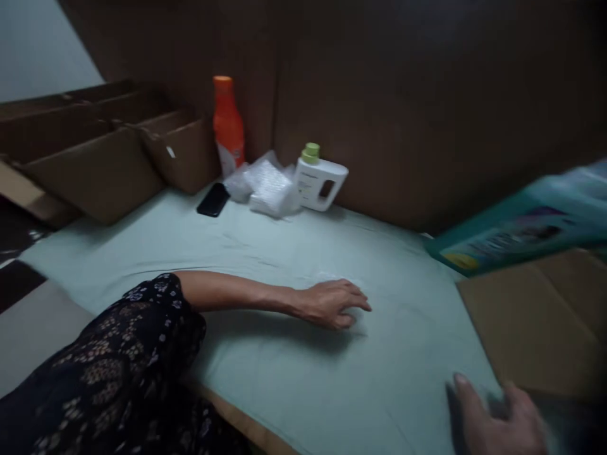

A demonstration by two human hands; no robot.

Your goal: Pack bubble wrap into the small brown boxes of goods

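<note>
My left hand [332, 305] reaches across the pale green sheet [393, 354] palm down, its index finger stretched out and the thumb apart from it. Around and under that hand shows a faint patch of something clear, perhaps plastic; I cannot make it out. At the lower right my right hand [497, 417] is blurred, thumb and finger spread, with nothing visible between them. It is close to the near corner of a brown cardboard piece [531, 322].
Cardboard boxes [95, 164] stand at the left. Along the brown back panel are an orange bottle [228, 123], bubble wrap [270, 186], a white jug with a green cap [313, 180] and a black phone [213, 200]. A teal package [516, 227] leans at the right.
</note>
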